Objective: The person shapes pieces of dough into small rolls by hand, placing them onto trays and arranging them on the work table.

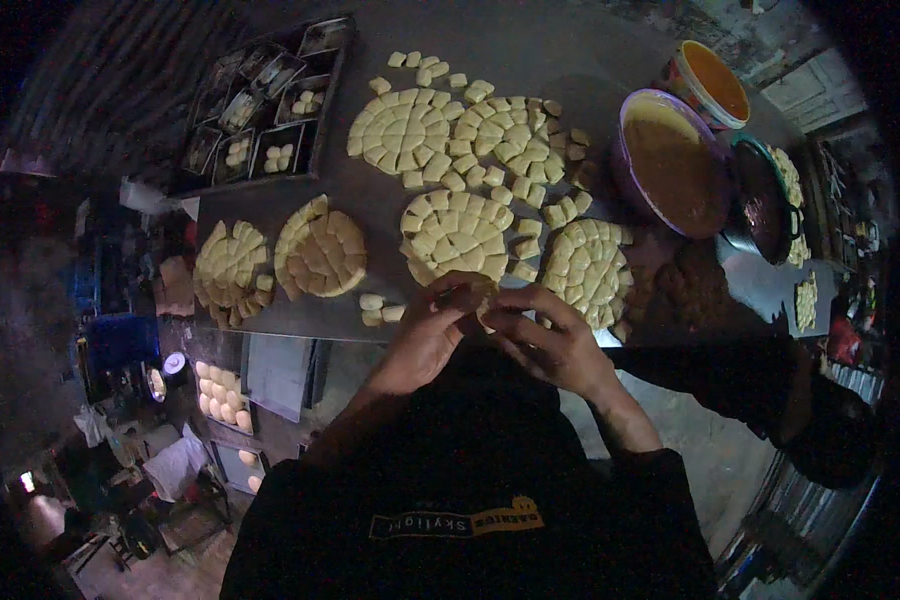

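Note:
My left hand point(432, 335) and my right hand point(552, 338) meet at the table's near edge, fingers pinched around a small piece of dough point(487, 303), which they partly hide. Just beyond them lies a round of pale dough point(456, 232) scored into chunks. Another cut round point(586, 268) is right of my right hand. Farther back are two more cut rounds, one at the left point(402, 130) and a looser one point(510, 135), with loose dough pieces point(465, 165) between. A few dough pieces point(372, 308) sit left of my left hand.
Two dough rounds point(320, 250) lie at the table's left. Behind them stands a dark tray of tins point(270, 110), some holding dough. At right are a purple-rimmed basin point(675, 165), an orange-lined bucket point(712, 85) and a dark basin point(762, 195). Trayed buns point(222, 393) are lower left.

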The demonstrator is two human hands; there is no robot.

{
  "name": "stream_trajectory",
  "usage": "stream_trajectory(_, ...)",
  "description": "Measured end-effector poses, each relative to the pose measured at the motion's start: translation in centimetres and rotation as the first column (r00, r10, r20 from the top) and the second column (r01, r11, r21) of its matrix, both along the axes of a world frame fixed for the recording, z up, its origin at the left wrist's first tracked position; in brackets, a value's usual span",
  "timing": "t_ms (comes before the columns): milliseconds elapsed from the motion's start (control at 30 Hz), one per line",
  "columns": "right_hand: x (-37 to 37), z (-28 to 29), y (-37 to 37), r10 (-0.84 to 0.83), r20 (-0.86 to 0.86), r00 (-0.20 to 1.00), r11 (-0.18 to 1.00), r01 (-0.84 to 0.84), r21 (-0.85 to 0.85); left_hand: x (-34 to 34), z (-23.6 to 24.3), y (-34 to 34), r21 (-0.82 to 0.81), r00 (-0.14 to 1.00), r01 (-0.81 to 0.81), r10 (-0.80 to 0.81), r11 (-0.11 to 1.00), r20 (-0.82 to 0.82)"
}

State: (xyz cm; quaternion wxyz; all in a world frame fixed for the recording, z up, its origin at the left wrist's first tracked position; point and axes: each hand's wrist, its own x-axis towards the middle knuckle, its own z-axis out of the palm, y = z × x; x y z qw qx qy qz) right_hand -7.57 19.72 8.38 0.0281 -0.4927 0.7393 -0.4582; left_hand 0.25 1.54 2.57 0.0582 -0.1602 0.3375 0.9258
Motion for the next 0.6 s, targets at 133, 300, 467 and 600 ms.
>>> stream_trajectory(133,0.4,0.1,0.0,-0.203,0.601,0.773,0.975,0.218,0.049,0.2,2.1,0.1,-0.208,0.988,-0.040,0.007,0.977,-0.155)
stream_trajectory(300,-0.1,-0.6,-0.7,-0.179,0.686,0.705,0.984,0.130,0.124,1.4,3.4,-0.3,-0.815,0.954,-0.137,-0.146,0.563,-0.262)
stream_trajectory(467,0.6,-0.2,-2.2,-0.170,0.196,0.966,0.983,0.152,0.104,2.7,1.4,-1.5,-0.649,0.993,-0.115,0.105,0.752,-0.054)
stream_trajectory(600,1.6,-1.0,-3.8,-0.127,0.242,0.962,0.975,0.076,0.211,3.8,0.9,-3.0,-0.278,0.984,-0.082,0.122,0.957,0.128)
